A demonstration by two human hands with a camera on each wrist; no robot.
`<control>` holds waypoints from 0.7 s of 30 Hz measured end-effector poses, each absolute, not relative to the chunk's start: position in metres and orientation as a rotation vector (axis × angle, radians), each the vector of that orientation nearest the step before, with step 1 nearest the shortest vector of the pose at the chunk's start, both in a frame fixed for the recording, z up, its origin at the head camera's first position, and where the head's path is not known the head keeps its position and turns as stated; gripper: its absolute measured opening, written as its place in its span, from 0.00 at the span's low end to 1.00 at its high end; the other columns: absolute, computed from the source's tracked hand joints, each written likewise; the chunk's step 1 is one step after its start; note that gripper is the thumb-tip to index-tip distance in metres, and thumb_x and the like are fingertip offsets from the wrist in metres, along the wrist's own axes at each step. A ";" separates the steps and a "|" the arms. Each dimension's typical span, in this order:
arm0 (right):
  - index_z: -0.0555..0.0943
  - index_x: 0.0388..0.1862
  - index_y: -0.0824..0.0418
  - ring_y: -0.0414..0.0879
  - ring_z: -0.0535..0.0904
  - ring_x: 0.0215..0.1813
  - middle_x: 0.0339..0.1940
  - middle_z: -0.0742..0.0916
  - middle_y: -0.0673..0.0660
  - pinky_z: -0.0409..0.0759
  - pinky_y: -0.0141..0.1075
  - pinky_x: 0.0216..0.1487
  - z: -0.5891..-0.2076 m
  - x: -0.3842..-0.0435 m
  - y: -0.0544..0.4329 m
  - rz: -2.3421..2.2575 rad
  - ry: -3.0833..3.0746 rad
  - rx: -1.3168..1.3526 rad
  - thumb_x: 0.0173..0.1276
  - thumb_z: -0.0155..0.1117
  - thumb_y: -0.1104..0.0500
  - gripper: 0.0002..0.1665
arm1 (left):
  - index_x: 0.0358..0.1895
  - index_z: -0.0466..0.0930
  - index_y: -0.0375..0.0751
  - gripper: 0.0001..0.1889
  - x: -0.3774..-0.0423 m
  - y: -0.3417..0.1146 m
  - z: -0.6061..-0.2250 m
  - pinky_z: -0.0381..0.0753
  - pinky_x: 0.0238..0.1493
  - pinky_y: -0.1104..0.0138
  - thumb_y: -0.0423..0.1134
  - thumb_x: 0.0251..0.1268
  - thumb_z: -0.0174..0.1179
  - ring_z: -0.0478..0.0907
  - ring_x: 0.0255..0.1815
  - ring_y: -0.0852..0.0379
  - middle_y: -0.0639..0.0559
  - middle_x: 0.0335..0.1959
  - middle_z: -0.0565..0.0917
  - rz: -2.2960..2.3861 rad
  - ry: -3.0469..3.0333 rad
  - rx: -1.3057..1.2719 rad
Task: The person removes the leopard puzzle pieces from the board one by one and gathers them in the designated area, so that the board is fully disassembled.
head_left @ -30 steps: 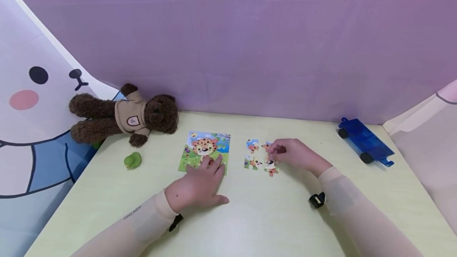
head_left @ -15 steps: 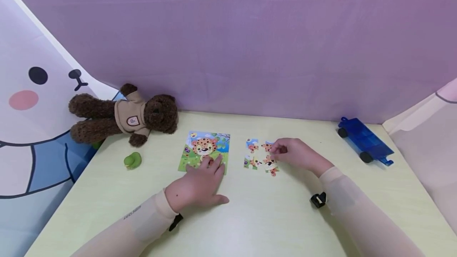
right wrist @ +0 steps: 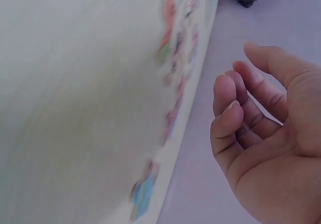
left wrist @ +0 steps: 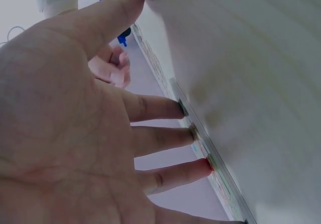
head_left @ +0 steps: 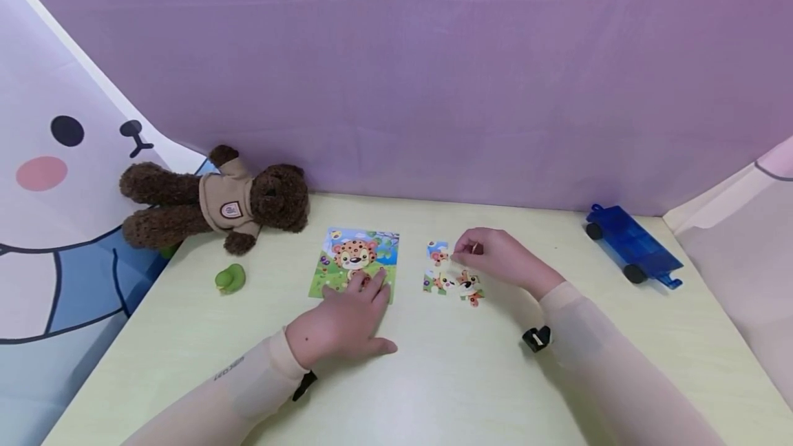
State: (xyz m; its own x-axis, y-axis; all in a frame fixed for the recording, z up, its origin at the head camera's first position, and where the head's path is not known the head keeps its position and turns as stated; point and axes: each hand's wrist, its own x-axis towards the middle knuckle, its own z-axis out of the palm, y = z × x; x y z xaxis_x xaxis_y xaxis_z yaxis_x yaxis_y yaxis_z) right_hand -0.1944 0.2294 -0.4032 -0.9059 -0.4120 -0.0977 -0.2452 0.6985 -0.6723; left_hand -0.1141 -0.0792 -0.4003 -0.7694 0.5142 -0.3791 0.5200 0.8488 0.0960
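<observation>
My left hand point(head_left: 347, 319) lies with fingers spread, its fingertips on the lower part of a leopard picture card point(head_left: 353, 250). In the left wrist view those fingertips point(left wrist: 203, 166) press at the card's edge. To the right of the card are jigsaw pieces: one with blue sky point(head_left: 436, 248), one with half a leopard face point(head_left: 441, 283), and one with the other half, turned askew point(head_left: 469, 286). Above them hovers my right hand point(head_left: 495, 257), hiding the upper right piece. Its fingers are loosely bent with nothing between them in the right wrist view, beside a blue-edged piece point(right wrist: 144, 194).
At the back left lies a brown teddy bear point(head_left: 229, 202) in a beige shirt. A small green toy duck point(head_left: 230, 279) sits in front of it. At the right stands a blue toy trailer point(head_left: 635, 243) with black wheels. Behind the table point(head_left: 421, 391) hangs a purple cloth point(head_left: 403, 88).
My right hand first turned the lower right jigsaw piece slightly and let it go. It has now moved up and left over the upper right piece. My left hand stays still.
</observation>
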 end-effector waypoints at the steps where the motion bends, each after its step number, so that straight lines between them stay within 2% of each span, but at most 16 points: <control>1: 0.88 0.46 0.48 0.46 0.81 0.43 0.42 0.89 0.48 0.82 0.37 0.44 -0.401 -0.195 0.226 -1.010 2.672 -0.539 0.78 0.69 0.50 0.05 | 0.87 0.55 0.41 0.54 -0.114 -0.079 -0.401 0.70 0.63 0.18 0.75 0.70 0.58 0.50 0.89 0.33 0.42 0.91 0.49 -0.019 2.631 0.770; 9: 0.87 0.47 0.49 0.46 0.81 0.40 0.41 0.88 0.49 0.83 0.39 0.43 -0.389 -0.200 0.207 -1.034 2.694 -0.563 0.79 0.67 0.51 0.06 | 0.86 0.56 0.42 0.54 -0.115 -0.080 -0.402 0.71 0.62 0.18 0.75 0.69 0.59 0.52 0.88 0.33 0.41 0.90 0.53 -0.029 2.635 0.769; 21: 0.85 0.54 0.49 0.49 0.82 0.42 0.46 0.87 0.50 0.85 0.41 0.38 -0.368 -0.211 0.174 -1.108 2.681 -0.554 0.79 0.66 0.44 0.13 | 0.86 0.58 0.41 0.54 -0.116 -0.080 -0.406 0.73 0.60 0.19 0.77 0.69 0.57 0.54 0.86 0.34 0.43 0.88 0.59 -0.062 2.647 0.794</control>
State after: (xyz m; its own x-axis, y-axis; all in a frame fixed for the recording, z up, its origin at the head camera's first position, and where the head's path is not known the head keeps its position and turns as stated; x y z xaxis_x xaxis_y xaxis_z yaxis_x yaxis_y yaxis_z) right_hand -0.2115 0.1741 -0.3683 -0.9125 -0.4079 -0.0305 -0.2674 0.6513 -0.7101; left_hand -0.1160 -0.0802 -0.4060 -0.7704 0.5227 -0.3651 0.5392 0.8397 0.0643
